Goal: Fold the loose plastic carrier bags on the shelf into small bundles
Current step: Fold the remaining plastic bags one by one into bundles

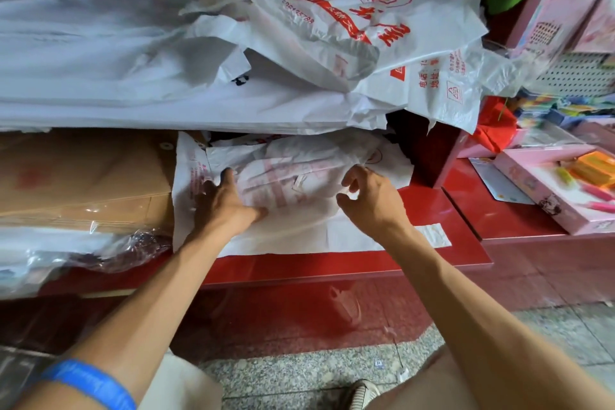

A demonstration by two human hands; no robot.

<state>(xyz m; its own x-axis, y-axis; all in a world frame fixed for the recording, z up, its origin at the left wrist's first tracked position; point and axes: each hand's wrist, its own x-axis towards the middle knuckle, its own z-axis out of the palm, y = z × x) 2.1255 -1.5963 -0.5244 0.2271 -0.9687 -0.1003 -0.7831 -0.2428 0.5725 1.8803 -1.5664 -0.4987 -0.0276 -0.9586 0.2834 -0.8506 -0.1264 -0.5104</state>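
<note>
A white plastic carrier bag (293, 176) with faded red print lies spread on the red shelf (332, 263), partly folded over itself. My left hand (226, 201) presses flat on its left part, thumb tucked under a fold. At the bag's right edge my right hand (369, 196) hovers with its fingers curled and apart, holding nothing that I can see. A heap of loose white bags with red lettering (359, 27) is piled on the shelf above.
Flat stacks of white bags (116, 60) fill the upper shelf at left. Brown cardboard sheets (83, 176) and wrapped packs (66, 253) lie left of the bag. Pink boxed toys (559, 183) sit on the right counter. Grey stone floor lies below.
</note>
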